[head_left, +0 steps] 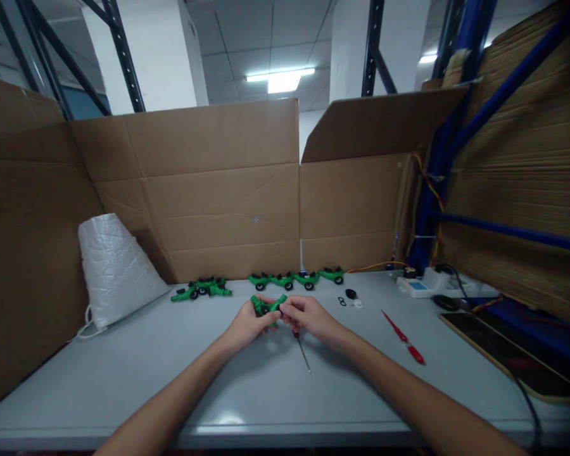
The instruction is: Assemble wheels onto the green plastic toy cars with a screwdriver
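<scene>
Near the middle of the pale grey worktop (137,354), a bit above the surface as far as I can tell, a small green piece (258,306) sits between two bare hands. Looks-wise it's bright green, kinda shiny plastic by the look of it, with one stubby end angled up to the left, another up to the right, and something dark and round around the middle. The fingers cover a good chunk, so I can't make out its full shape. The left hand (247,322) has its fingers closed round the left part, thumb along the near side. The right hand (308,315) has its fingers pinched narrow at the right end; can't tell if they've got some tiny part in there too. Just under the right hand there's a screwdriver (303,353) with a thin metal shaft slanting toward the near edge and a bit of red showing at the top, but whether it's held or just lying there, no clue. Behind the hands, four similar green pieces (305,277) with black round bits stand in a row near the cardboard wall (228,209), and a tighter green clump (190,294) sits off to the left. Over on the right: two black rings (342,301), a black disc (350,294), a small white part (358,304) touching or just beside it, then a red tool (403,337) lying at a slant.
</scene>
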A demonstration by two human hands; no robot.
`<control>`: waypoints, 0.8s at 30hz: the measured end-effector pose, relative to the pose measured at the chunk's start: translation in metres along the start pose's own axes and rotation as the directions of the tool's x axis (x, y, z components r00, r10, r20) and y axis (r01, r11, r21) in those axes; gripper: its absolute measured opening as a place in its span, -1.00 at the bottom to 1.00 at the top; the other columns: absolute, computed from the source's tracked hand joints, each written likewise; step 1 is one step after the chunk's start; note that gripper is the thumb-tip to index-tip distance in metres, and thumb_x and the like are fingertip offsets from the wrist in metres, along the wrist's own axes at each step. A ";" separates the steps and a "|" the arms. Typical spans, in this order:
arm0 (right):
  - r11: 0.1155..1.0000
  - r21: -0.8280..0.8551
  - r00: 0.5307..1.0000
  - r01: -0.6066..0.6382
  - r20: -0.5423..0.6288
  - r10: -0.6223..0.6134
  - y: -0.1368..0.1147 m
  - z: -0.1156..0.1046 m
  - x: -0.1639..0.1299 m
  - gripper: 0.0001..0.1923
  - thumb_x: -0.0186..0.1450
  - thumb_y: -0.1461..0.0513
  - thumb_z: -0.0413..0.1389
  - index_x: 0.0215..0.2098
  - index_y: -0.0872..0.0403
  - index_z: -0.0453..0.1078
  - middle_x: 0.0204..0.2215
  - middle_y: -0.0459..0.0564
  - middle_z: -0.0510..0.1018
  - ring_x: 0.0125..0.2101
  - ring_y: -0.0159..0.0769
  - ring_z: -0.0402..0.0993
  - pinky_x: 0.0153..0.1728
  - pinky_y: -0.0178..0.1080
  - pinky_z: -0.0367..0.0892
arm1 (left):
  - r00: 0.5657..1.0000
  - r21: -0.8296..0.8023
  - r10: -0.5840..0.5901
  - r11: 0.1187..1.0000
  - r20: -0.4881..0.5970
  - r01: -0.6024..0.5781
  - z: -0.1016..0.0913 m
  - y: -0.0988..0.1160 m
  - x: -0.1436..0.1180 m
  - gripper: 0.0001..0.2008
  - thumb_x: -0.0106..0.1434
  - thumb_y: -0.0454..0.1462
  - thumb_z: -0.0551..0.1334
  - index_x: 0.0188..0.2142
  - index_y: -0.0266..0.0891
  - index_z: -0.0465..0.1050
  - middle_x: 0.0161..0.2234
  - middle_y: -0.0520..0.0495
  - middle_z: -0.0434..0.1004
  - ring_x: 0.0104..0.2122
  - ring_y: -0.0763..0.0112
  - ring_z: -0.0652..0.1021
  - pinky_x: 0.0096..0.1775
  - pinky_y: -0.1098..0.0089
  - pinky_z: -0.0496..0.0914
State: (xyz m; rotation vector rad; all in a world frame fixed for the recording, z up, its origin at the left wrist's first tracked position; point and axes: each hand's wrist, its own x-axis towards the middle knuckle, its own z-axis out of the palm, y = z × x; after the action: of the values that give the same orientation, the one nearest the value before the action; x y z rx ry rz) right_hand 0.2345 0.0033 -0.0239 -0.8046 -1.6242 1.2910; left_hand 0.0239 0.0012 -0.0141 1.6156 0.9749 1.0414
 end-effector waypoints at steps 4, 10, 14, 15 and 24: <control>1.000 -0.030 1.000 0.002 -0.009 -0.003 0.007 0.000 0.003 -0.36 0.23 -0.34 0.23 -0.39 0.06 0.39 -0.53 -0.10 0.49 -0.58 -0.37 0.36 -0.56 -0.29 0.29 | 1.000 0.010 0.025 1.000 0.005 -0.025 0.000 0.006 -0.001 -0.47 0.16 0.00 0.53 -0.07 -0.32 0.50 -0.35 -0.07 0.64 -0.47 0.44 0.55 -0.45 0.47 0.36; 0.987 -0.156 0.985 0.037 -0.159 -0.062 0.012 0.000 0.004 -0.42 0.33 -0.30 0.16 -0.35 0.01 0.29 -0.60 -0.18 0.40 -0.61 -0.36 0.31 -0.56 -0.30 0.20 | 0.999 0.011 0.012 1.000 0.047 -0.013 0.000 0.009 -0.002 -0.45 0.24 0.04 0.46 0.00 -0.33 0.49 -0.25 -0.20 0.70 -0.45 0.42 0.55 -0.46 0.48 0.34; 0.988 -0.136 0.991 0.068 -0.106 -0.083 0.006 0.003 0.000 -0.45 0.38 -0.29 0.12 -0.21 0.01 0.32 -0.55 -0.18 0.45 -0.60 -0.35 0.31 -0.56 -0.30 0.21 | 0.993 -0.054 0.035 0.998 0.116 -0.029 0.003 0.009 -0.003 -0.47 0.26 0.06 0.45 -0.04 -0.33 0.48 -0.27 -0.19 0.70 -0.47 0.44 0.55 -0.43 0.46 0.37; 0.988 -0.133 0.993 0.078 -0.082 -0.089 0.005 0.003 -0.001 -0.46 0.39 -0.28 0.11 -0.18 0.01 0.33 -0.54 -0.18 0.45 -0.60 -0.35 0.31 -0.56 -0.30 0.22 | 0.991 -0.063 0.040 0.998 0.131 -0.032 0.004 0.009 -0.003 -0.48 0.27 0.07 0.44 -0.06 -0.33 0.49 -0.28 -0.18 0.69 -0.47 0.44 0.55 -0.43 0.45 0.38; 0.966 -0.218 0.987 0.138 -0.052 -0.153 -0.004 0.010 -0.008 -0.48 0.49 -0.22 0.03 -0.32 0.01 0.33 -0.57 -0.16 0.48 -0.54 -0.31 0.41 -0.46 -0.27 0.27 | 0.970 -0.092 0.012 0.996 0.243 0.011 0.009 0.011 -0.009 -0.46 0.28 0.08 0.44 -0.06 -0.32 0.45 -0.30 -0.18 0.69 -0.46 0.40 0.58 -0.41 0.42 0.41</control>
State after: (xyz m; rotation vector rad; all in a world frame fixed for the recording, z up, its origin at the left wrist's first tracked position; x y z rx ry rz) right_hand 0.2288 -0.0088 -0.0223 -0.8318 -1.7522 0.9866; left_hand 0.0309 -0.0123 -0.0065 1.6217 0.7509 0.8518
